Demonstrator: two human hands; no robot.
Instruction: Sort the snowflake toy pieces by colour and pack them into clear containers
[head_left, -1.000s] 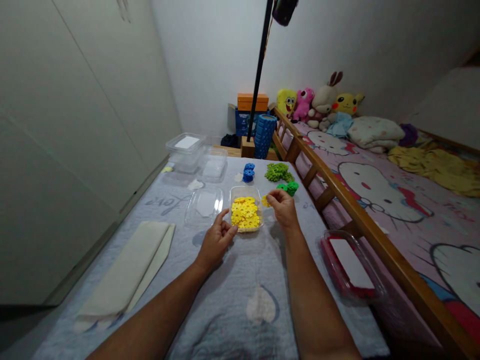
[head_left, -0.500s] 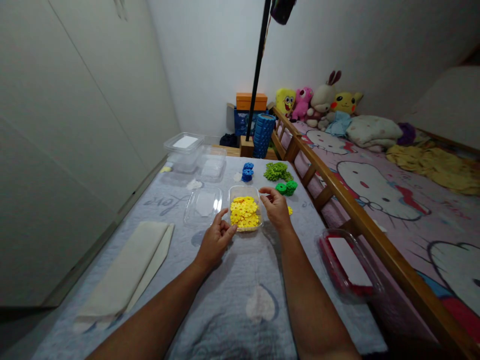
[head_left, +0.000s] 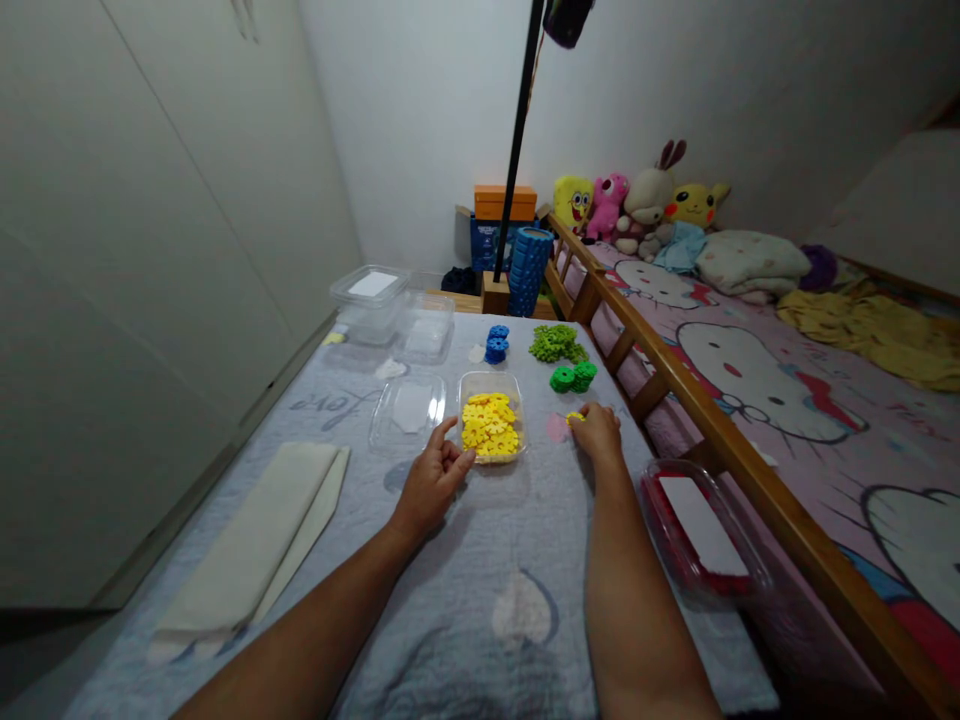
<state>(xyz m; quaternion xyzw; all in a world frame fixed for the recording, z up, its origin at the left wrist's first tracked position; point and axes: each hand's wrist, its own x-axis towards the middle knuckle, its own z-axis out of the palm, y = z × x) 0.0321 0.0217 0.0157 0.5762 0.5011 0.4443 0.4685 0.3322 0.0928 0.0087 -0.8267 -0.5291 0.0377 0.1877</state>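
Note:
A clear plastic box [head_left: 489, 382] holds a heap of yellow snowflake-shaped building discs [head_left: 491, 425]. My left hand [head_left: 433, 478] rests at the box's near left corner, fingers apart, its thumb by the wall; whether it touches cannot be told. To the right of the box, my right hand [head_left: 598, 432] has its fingertips closed on a yellow disc [head_left: 574, 418] on the cloth, which they partly hide. Beyond that hand are stacked green discs [head_left: 573, 378] and a pile of lime-green pieces [head_left: 555, 343]. Blue discs [head_left: 496, 345] stand stacked behind the box.
A clear lid [head_left: 407, 410] lies left of the box. Clear containers [head_left: 370, 305] stand at the far left, above a folded cream cloth [head_left: 255, 540]. A lidded box of red pieces [head_left: 701, 530] sits by the wooden bed rail [head_left: 667, 410] at right.
My right hand has left the box's right side and moved right to the loose yellow disc, closing its fingers on it. My left hand has stayed in place.

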